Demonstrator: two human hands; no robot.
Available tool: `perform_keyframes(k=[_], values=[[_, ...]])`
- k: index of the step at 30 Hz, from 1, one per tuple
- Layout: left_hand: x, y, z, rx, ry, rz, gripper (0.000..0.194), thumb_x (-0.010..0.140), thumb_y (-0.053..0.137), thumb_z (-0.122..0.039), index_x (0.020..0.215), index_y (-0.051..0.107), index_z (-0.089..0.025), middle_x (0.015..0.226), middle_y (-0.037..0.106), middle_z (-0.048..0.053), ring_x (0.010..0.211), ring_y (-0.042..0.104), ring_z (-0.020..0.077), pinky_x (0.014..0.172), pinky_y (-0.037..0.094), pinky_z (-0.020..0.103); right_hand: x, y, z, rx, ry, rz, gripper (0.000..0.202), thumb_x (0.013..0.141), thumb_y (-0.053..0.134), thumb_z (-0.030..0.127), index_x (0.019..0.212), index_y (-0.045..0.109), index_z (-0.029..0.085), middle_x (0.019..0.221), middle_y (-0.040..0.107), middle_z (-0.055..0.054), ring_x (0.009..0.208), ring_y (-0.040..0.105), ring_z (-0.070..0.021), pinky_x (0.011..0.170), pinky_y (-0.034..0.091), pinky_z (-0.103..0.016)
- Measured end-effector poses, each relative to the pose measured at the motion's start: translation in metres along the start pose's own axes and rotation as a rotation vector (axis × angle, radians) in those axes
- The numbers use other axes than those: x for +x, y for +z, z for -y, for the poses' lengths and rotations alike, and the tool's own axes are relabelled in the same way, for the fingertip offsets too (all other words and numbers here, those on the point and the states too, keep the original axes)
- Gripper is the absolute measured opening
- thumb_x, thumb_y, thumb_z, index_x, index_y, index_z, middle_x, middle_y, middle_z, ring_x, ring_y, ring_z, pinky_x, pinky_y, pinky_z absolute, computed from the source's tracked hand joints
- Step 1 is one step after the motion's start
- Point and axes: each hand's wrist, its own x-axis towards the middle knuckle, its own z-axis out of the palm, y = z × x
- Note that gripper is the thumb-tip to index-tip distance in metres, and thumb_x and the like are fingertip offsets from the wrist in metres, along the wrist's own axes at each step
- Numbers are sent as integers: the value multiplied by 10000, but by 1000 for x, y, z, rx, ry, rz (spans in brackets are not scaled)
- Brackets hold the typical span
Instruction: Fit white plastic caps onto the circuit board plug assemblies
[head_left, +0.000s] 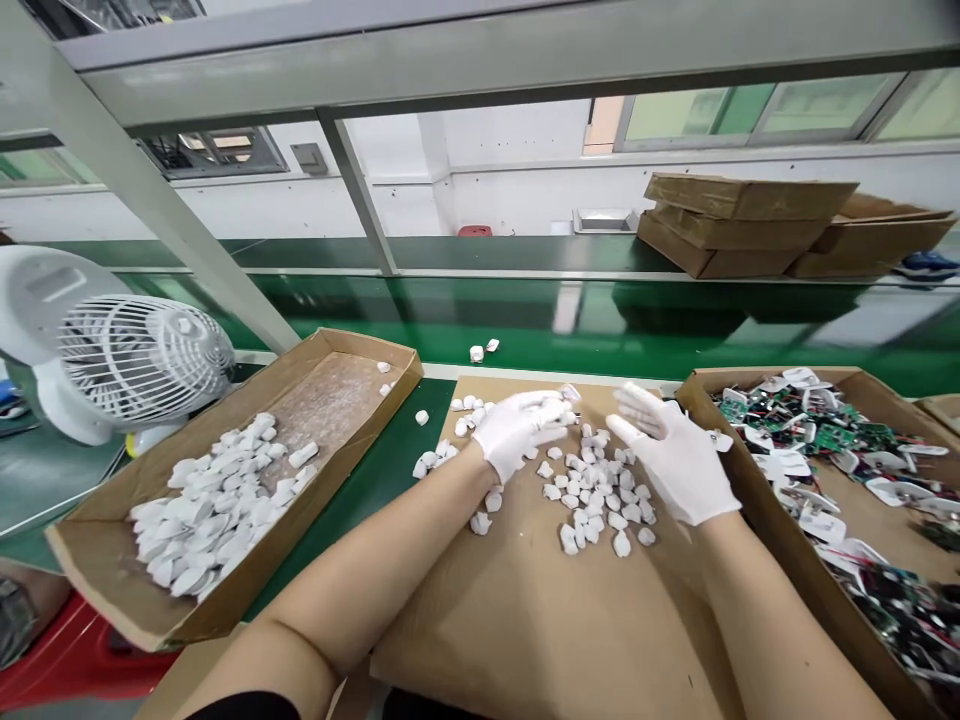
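Both my hands wear thin white gloves above a brown cardboard sheet [525, 610]. My left hand [523, 428] reaches right over the small white plastic pieces, its fingers stretched out and slightly apart. Right at its fingertips is a white piece [571, 393]; whether they touch it I cannot tell. My right hand [671, 450] is open, palm facing left, fingers spread and nothing in them. Between and below the hands lies a loose pile of white pieces [596, 490]. More white pieces [435, 458] lie left of my left hand, some partly hidden by it.
At left, a shallow cardboard box [360, 440] holds many white pieces, with a white fan [142, 350] behind it. Another box [694, 400] at right contains circuit boards, wires and white parts. Stacked cartons [742, 230] stand on the back shelf. A few pieces dot the green bench [450, 320].
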Motion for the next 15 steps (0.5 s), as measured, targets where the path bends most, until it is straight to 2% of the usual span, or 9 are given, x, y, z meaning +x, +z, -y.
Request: perform_keyframes(k=[3, 4, 6, 9, 12, 15], values=[[6, -5, -14, 393, 122, -191, 370, 749, 710, -284, 1105, 689, -185, 970, 707, 63, 812, 645, 165, 855, 495, 327, 8, -7, -17, -273, -38, 20, 303, 847, 595, 338, 1091, 747, 244, 1065, 752, -63, 1010, 696, -297, 932, 528, -451], [13, -6, -17, 541, 157, -242, 361, 773, 677, -292, 1118, 689, -185, 981, 711, 63, 801, 638, 163, 846, 491, 321, 10, -5, -22, -371, -82, 49, 286, 852, 565, 299, 1051, 765, 252, 1056, 754, -63, 1014, 692, -302, 929, 524, -459], [37, -8, -23, 796, 178, -257, 429, 794, 645, -318, 1200, 655, -182, 1035, 715, 66, 831, 639, 170, 846, 484, 304, 13, 4, -29, -453, -168, 121, 334, 814, 549, 192, 1049, 773, 271, 1112, 740, -53, 1071, 667, -300, 961, 502, -457], [84, -10, -29, 887, 162, -265, 665, 747, 695, -308, 1364, 527, -124, 1018, 723, 90, 875, 645, 189, 871, 469, 293, 15, 15, -35, -469, -262, 213, 463, 722, 584, 92, 1106, 754, 285, 1227, 693, -36, 1155, 624, -279, 1022, 459, -419], [124, -14, -34, 961, 126, -318, 568, 745, 703, -347, 1266, 615, -135, 1170, 688, 119, 993, 635, 225, 918, 444, 307, 16, 14, -40, -507, -262, 232, 413, 776, 585, 163, 1137, 740, 293, 1152, 726, -53, 1063, 665, -281, 927, 508, -413], [144, -20, -38, 1034, 63, -384, 426, 749, 690, -287, 1148, 680, -140, 1231, 661, 147, 1077, 608, 279, 963, 413, 365, 15, 7, -42, -543, -196, 202, 395, 776, 599, 217, 1136, 740, 299, 996, 759, -59, 838, 711, -266, 730, 546, -372]])
